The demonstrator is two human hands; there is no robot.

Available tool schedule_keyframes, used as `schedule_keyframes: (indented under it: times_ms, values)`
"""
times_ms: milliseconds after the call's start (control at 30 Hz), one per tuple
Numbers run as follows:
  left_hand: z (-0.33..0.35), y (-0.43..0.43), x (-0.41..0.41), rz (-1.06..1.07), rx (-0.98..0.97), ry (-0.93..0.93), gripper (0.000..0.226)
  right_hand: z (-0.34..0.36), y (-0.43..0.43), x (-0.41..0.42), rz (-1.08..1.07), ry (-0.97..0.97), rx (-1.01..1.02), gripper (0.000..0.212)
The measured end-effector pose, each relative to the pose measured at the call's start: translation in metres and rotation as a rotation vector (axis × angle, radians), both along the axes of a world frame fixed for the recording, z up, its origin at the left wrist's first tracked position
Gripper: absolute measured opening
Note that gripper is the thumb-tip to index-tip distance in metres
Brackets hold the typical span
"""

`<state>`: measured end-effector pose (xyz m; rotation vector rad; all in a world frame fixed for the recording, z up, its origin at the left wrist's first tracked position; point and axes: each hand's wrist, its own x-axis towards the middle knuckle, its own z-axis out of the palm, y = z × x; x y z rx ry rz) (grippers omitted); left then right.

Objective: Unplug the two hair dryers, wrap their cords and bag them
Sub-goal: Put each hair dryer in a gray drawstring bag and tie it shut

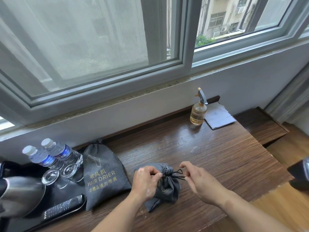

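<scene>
On the dark wood worktop (209, 156) under a window (100, 47), a cinched grey bag (167, 187) lies near the front edge. The left grip (147, 180) and right grip (199, 180) each pinch its black drawstring (177, 176). A second bag (103, 178) lies just left, beside a black tray (73, 190).

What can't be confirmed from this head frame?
Head view only:
1. Contents of the labelled bag and the crumpled bag: the fabric hides them.
2. Whether the drawstring is knotted: the left hand fingers cover it.
3. Dark object at the right: cut off by the frame edge.
</scene>
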<state>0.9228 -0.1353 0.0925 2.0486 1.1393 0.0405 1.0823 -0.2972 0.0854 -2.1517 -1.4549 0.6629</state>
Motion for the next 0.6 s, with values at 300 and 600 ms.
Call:
schedule_keyframes:
  times_ms: [300, 600]
  values:
    - [-0.012, -0.012, 0.005, -0.047, -0.093, -0.032, 0.013, -0.018, -0.006, 0.010, -0.079, -0.007, -0.089, 0.033]
    - [-0.037, 0.005, -0.011, -0.153, 0.041, 0.000, 0.021, -0.046, -0.006, -0.012, -0.534, 0.442, -0.118, 0.055]
